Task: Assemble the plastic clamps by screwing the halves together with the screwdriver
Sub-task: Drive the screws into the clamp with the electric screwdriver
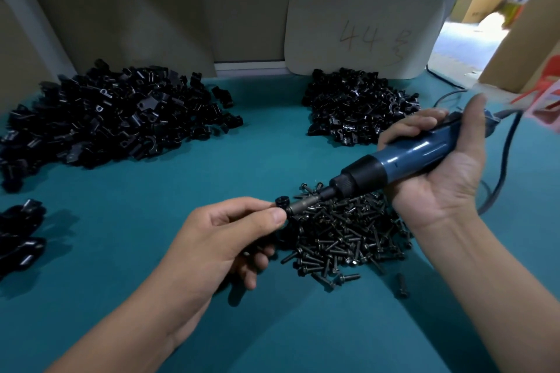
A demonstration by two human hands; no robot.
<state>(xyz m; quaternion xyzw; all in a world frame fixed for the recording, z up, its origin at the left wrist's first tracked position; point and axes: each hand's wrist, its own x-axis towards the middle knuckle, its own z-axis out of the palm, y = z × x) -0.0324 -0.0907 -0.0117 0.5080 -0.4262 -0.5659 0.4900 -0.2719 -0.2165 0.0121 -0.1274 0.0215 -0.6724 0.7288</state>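
Observation:
My right hand (436, 166) grips a blue electric screwdriver (403, 157) with a black collar, its metal bit pointing left and down. At the bit's tip my left hand (230, 236) pinches a black screw (281, 201) between thumb and forefinger. Just below both hands lies a heap of black screws (342, 233) on the teal table (136, 266). A large pile of black plastic clamp halves (112, 115) lies at the far left. A smaller pile of clamp halves (357, 106) lies at the far middle right.
A few black clamp pieces (21, 230) lie at the left edge. The screwdriver's dark cable (503, 160) runs off to the right. A white board marked "44" (363, 33) leans at the back. A cardboard box (527, 39) with red tape stands at the right.

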